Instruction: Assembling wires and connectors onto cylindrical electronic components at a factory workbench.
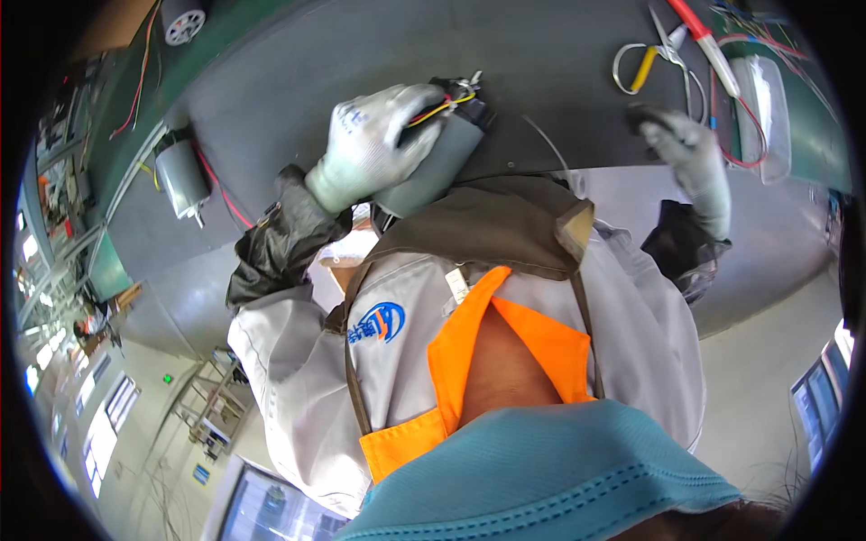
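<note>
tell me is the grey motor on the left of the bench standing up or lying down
Lying down: the grey motor rests on its side on the dark mat, shaft end pointing along the surface.

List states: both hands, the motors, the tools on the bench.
Left hand: gloved, gripping the grey motor.
Grey motor: held, wired end up.
Right hand: gloved, fingertips on a small dark part.
Second motor: lying on the bench, untouched.
Scissors: lying idle.

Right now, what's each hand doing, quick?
Left hand: closed around a grey cylindrical motor with coloured wires.
Right hand: fingers on a small dark object on the table; grip cannot be told.
</note>
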{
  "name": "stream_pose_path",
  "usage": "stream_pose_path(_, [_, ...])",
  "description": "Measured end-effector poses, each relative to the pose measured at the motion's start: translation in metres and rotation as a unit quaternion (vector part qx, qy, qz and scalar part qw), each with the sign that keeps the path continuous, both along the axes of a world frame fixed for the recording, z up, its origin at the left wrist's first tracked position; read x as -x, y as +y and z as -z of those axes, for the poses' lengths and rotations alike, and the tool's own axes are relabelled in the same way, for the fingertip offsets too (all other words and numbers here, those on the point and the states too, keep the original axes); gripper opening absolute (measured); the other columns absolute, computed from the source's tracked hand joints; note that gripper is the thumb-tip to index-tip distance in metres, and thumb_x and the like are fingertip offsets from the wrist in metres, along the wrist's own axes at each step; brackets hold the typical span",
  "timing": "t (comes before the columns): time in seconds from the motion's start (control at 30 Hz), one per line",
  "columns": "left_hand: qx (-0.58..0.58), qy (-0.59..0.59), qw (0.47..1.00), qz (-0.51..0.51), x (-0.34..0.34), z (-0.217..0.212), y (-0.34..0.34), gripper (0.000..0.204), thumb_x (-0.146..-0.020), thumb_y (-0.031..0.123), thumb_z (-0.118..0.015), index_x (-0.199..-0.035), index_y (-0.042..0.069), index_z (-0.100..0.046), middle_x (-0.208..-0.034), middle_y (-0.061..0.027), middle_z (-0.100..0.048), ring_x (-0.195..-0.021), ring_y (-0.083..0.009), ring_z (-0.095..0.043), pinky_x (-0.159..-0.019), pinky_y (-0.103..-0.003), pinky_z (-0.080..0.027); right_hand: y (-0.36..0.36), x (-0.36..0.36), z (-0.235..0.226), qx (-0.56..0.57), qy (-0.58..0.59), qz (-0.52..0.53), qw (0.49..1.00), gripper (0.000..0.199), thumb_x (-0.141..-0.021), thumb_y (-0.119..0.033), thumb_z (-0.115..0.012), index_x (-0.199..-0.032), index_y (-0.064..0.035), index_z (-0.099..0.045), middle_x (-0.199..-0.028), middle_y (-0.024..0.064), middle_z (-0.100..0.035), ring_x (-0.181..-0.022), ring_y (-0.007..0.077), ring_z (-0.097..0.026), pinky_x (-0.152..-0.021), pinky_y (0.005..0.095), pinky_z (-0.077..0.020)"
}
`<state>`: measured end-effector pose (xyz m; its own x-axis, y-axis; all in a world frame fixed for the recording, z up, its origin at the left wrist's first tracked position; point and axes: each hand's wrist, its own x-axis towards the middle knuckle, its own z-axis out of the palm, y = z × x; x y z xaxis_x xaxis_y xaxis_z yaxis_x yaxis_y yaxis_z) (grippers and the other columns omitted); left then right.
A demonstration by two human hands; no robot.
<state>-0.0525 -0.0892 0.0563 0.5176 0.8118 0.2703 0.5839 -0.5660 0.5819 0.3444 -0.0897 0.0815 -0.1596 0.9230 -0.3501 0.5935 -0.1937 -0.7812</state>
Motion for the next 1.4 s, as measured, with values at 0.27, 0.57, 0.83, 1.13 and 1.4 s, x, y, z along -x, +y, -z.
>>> stream_pose_path(0.27, [-0.103,0.218,0.969,-0.062,-0.014,-0.014,-0.017,0.016,-0.085,0.019,-0.075,-0.094,0.009,-0.066,-0.075,-0.0093,-0.062,-0.068,-0.0294,-0.062,-0.061,-0.040,-0.049,0.040,-0.180,-0.012,-0.222,0.012,0.329,0.918,0.032,-0.101,-0.020,-0.061,-0.122,0.0027,-0.067,-0.107,0.0092,-0.072,-0.089,0.0132,-0.067,-0.081,0.0262,-0.0529])
stream_pose_path(0.57, [-0.061,0.143,0.981,-0.112,-0.010,-0.009,-0.030,0.020,-0.082,0.020,-0.078,-0.093,0.011,-0.065,-0.074,-0.0084,-0.062,-0.064,-0.0288,-0.062,-0.059,-0.040,-0.049,0.155,-0.245,0.022,-0.099,-0.258,0.263,0.924,0.013,-0.085,-0.015,-0.074,-0.090,-0.0037,-0.073,-0.070,0.0048,-0.068,-0.059,0.0136,-0.063,-0.055,0.0316,-0.0517])
stream_pose_path(0.83, [-0.053,0.311,0.941,-0.123,-0.026,-0.019,-0.025,0.029,-0.089,0.031,-0.070,-0.104,0.008,-0.062,-0.074,-0.0083,-0.064,-0.067,-0.0301,-0.065,-0.060,-0.044,-0.051,0.179,-0.240,0.058,-0.219,-0.274,0.173,0.920,0.017,-0.078,-0.010,-0.080,-0.092,-0.0040,-0.075,-0.076,0.0077,-0.071,-0.068,0.0155,-0.065,-0.064,0.0326,-0.0519])
stream_pose_path(1.13, [-0.107,0.269,0.954,-0.074,-0.019,-0.035,-0.030,0.025,-0.091,0.026,-0.070,-0.106,0.007,-0.064,-0.073,-0.0095,-0.062,-0.062,-0.0290,-0.063,-0.055,-0.039,-0.050,0.050,-0.022,-0.043,-0.168,0.180,0.104,0.964,0.034,-0.097,-0.021,-0.063,-0.121,0.0034,-0.065,-0.104,0.0107,-0.071,-0.080,0.0132,-0.068,-0.072,0.0257,-0.0551])
stream_pose_path(1.4, [0.055,0.198,0.971,-0.119,-0.002,-0.063,-0.032,0.020,-0.092,0.026,-0.069,-0.096,0.007,-0.064,-0.074,-0.0105,-0.065,-0.062,-0.0250,-0.065,-0.056,-0.036,-0.050,-0.013,0.174,0.028,0.158,0.526,0.037,0.835,0.025,-0.092,-0.007,-0.067,-0.115,0.0019,-0.063,-0.102,0.0140,-0.071,-0.088,0.0191,-0.072,-0.073,0.0299,-0.0605])
